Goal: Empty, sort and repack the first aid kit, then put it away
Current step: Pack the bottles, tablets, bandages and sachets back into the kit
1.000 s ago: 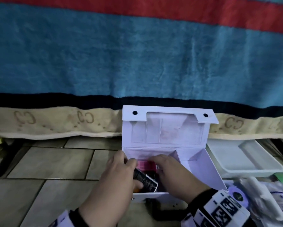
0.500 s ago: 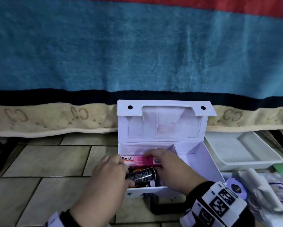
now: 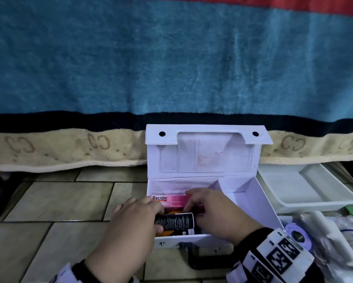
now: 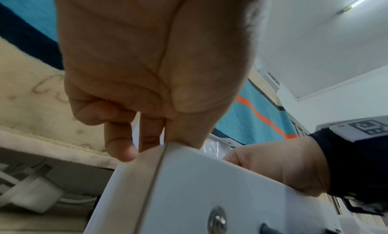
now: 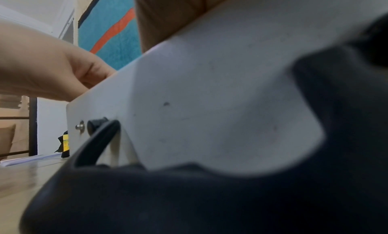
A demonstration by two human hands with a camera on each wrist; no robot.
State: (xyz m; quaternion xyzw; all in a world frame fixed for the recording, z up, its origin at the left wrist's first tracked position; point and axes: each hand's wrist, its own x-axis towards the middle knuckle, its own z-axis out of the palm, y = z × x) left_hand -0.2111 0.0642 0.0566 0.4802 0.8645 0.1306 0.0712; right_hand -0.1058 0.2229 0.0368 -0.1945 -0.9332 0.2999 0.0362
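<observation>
Striped blanket (image 3: 171, 58) above tiled floor (image 3: 49, 201)

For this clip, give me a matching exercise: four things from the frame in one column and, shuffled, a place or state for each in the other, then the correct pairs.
Things:
1. Bacidin box
2. black tube
3. white tray
4. kit lid

Places or states:
A. on the floor, right of the kit
B. standing open against the blanket
C. gripped at its end by the left hand
D. in the kit's left compartment, touched by the right hand

Pairs: 1-D, 2-C, 3-A, 4-B
</observation>
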